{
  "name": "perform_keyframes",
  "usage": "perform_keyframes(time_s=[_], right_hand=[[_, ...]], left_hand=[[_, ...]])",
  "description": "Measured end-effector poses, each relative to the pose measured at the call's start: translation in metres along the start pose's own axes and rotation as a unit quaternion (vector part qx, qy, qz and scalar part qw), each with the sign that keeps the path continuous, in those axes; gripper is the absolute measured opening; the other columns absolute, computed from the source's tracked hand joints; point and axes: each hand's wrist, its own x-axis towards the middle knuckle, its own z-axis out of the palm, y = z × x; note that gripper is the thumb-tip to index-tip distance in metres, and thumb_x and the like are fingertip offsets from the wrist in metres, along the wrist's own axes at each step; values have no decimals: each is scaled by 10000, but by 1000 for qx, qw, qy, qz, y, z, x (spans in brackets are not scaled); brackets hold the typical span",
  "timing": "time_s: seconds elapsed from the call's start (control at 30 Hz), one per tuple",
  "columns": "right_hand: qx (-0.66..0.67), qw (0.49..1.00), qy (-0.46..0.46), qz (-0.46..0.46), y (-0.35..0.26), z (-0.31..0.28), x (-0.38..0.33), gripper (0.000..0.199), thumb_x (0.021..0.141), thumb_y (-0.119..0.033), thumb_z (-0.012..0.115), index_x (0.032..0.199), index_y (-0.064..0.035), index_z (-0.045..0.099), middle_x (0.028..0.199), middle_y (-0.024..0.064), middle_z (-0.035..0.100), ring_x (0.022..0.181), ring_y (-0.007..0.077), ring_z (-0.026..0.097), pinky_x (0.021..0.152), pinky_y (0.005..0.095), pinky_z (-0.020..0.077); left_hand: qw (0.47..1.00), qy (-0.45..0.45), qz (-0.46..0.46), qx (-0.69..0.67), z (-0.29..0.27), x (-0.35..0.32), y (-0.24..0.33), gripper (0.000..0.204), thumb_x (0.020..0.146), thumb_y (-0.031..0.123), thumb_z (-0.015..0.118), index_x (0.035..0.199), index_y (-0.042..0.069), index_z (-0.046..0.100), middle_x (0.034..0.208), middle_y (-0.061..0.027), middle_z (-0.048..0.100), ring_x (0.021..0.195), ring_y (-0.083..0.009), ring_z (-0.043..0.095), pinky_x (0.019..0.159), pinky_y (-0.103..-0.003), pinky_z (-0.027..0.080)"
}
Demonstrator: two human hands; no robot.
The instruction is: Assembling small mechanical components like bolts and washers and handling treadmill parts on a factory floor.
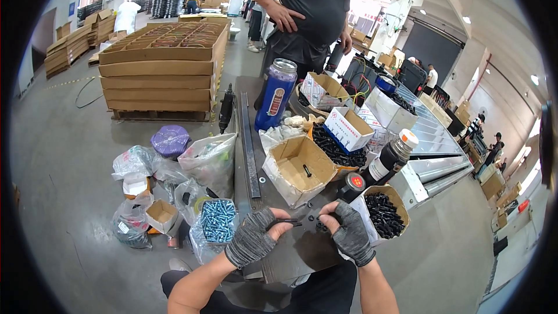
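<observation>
Both my hands wear grey fingerless gloves over a dark worktop [285,264]. My left hand [254,236] pinches dark bolts [289,221], their shanks pointing right. My right hand [351,231] faces it with thumb and fingers pressed together; what they hold, if anything, is too small to make out. Between the hands lie several small black nuts [319,225]. Just beyond stands a worn carton [290,189] with a single black bolt [307,170] inside. Beside my right hand, another carton [407,212] is filled with black bolts [382,216].
Left of my left hand sits a box of bluish screws [218,221] among plastic bags [212,160]. A blue bottle [273,96], a dark bottle [388,160] and a white box [349,129] crowd the far side. A person [308,11] stands opposite; stacked cartons [163,70] are behind left.
</observation>
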Motion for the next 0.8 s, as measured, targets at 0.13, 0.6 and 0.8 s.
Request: perform_keyframes(time_s=[0.13,0.6,0.8], right_hand=[[135,986,-65,73,-8,13,-2,141,959,-118,635,1045,-6,643,889,58,686,840,133,646,760,278,503],[322,924,-89,184,-24,30,15,193,967,-141,656,1108,-12,629,879,60,680,783,121,632,700,258,528],[-80,996,28,-26,-27,8,16,137,872,-119,704,969,-22,704,868,113,676,817,255,663,742,349,509]], left_hand=[[998,26,7,-48,-2,-1,1,175,901,142,730,1019,18,691,828,-41,691,759,-103,646,702,-263,514],[993,64,15,-98,-1,-2,-10,213,918,164,731,1053,9,677,902,-71,714,826,-146,668,755,-297,527],[983,82,-8,-163,-9,1,0,222,937,153,712,1078,-10,661,904,-77,719,818,-129,678,759,-276,533]])
